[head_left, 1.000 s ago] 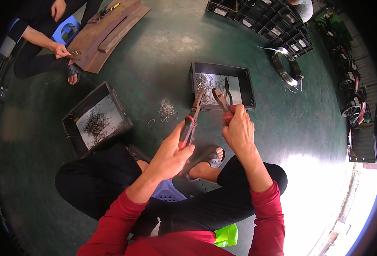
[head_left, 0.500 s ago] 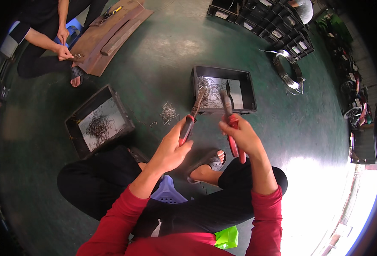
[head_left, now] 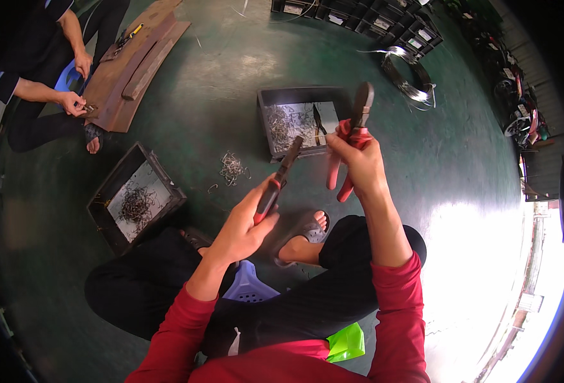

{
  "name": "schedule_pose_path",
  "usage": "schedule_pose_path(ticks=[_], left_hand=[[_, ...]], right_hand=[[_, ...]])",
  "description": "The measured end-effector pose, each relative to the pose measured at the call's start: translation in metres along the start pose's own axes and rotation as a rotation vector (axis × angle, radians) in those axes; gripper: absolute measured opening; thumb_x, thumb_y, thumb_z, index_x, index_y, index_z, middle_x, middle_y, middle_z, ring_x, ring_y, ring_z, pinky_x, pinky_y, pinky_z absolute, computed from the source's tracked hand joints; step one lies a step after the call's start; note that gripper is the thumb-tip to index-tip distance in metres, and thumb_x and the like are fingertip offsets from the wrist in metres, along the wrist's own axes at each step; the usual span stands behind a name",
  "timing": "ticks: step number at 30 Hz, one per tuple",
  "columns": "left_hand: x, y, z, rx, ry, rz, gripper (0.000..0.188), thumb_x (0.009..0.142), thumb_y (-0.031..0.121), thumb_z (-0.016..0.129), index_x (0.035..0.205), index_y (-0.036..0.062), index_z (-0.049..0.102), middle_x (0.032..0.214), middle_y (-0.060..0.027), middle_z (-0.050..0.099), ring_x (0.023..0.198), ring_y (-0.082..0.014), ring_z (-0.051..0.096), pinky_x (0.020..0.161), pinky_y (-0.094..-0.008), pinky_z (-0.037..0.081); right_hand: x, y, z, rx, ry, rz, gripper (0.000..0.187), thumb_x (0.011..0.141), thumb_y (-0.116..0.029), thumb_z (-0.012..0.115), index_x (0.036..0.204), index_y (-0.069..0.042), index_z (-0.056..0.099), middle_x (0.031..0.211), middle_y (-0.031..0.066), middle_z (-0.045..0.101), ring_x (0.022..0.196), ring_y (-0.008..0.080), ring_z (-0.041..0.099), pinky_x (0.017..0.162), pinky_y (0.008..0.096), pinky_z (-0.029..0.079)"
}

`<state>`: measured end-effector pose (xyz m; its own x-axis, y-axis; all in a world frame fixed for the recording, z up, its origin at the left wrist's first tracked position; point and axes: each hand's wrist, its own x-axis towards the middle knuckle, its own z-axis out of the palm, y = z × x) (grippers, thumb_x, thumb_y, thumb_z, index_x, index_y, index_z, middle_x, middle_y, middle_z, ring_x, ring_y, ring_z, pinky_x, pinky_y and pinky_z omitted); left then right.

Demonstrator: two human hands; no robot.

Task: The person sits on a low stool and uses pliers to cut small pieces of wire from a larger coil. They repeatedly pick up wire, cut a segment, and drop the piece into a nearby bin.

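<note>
My left hand (head_left: 240, 226) is closed round a pair of red-handled pliers (head_left: 286, 167), their dark jaws pointing forward and a little right. A second pair of red-handled pliers (head_left: 361, 110) sits in my right hand (head_left: 366, 165), jaws upward, the two handles spread below the fingers. Something small and thin seems to show by my right thumb, too blurred to name. Both hands are raised in front of a dark crate (head_left: 266, 127) that holds bent wire pieces (head_left: 283, 124) and a black tool (head_left: 318, 120). The two pliers are apart.
A second dark crate (head_left: 175, 191) with wire pieces (head_left: 136, 207) stands at the left. Loose wire hooks (head_left: 231, 168) lie on the floor. Far left, another person's hands (head_left: 72, 102) work by a rusty metal plate (head_left: 113, 118). A wire coil (head_left: 411, 80) and stacked crates (head_left: 378, 25) are far right.
My right hand has gone forward and up, and its pliers have swung more upright, away from the left pair. The whole view has shifted, moving the floor objects leftward.
</note>
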<state>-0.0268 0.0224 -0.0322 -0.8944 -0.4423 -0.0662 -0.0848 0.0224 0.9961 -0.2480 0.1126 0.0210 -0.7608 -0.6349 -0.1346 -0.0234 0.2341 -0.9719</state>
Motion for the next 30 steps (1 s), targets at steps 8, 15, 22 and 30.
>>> schedule_pose_path(ticks=[8, 15, 22, 30], left_hand=[[0.01, -0.139, -0.001, 0.361, 0.041, -0.201, 0.068, 0.083, 0.01, 0.065, 0.143, 0.0081, 0.035, 0.109, -0.0165, 0.056, 0.096, -0.0318, 0.059, 0.089, -0.0359, 0.045], [-0.027, -0.261, 0.014, 0.791, 0.067, -0.38, 0.074, 0.08, 0.018, 0.069, 0.144, 0.0104, 0.033, 0.125, -0.019, 0.048, 0.113, -0.0407, 0.049, 0.094, -0.0436, 0.044], [0.051, -0.13, -0.001, -0.014, 0.427, 0.041, 0.032, 0.089, 0.015, 0.061, 0.118, 0.0011, 0.063, 0.104, -0.0137, 0.068, 0.101, -0.024, 0.064, 0.089, -0.0314, 0.047], [0.036, 0.025, -0.023, -0.383, 0.293, -0.01, 0.022, 0.094, 0.007, 0.059, 0.113, -0.002, 0.066, 0.1, -0.0063, 0.068, 0.093, -0.0123, 0.063, 0.087, -0.0257, 0.048]], right_hand=[[-0.001, -0.001, -0.005, 0.562, -0.096, 0.283, 0.017, 0.087, -0.009, 0.063, 0.1, -0.005, 0.053, 0.086, 0.0064, 0.06, 0.079, 0.0191, 0.062, 0.072, 0.0406, 0.056], [-0.003, -0.003, -0.004, 0.725, -0.186, 0.412, 0.012, 0.089, -0.007, 0.059, 0.096, -0.006, 0.05, 0.086, 0.0082, 0.059, 0.081, 0.0215, 0.062, 0.075, 0.0457, 0.057], [-0.008, -0.004, 0.008, 0.64, -0.294, 0.477, 0.023, 0.085, -0.008, 0.064, 0.104, -0.005, 0.051, 0.089, 0.0085, 0.06, 0.08, 0.0226, 0.063, 0.077, 0.0485, 0.056], [-0.026, -0.01, 0.034, 0.278, -0.413, 0.361, 0.021, 0.085, -0.01, 0.064, 0.102, -0.002, 0.054, 0.085, 0.0084, 0.062, 0.079, 0.0191, 0.062, 0.073, 0.0372, 0.053]])
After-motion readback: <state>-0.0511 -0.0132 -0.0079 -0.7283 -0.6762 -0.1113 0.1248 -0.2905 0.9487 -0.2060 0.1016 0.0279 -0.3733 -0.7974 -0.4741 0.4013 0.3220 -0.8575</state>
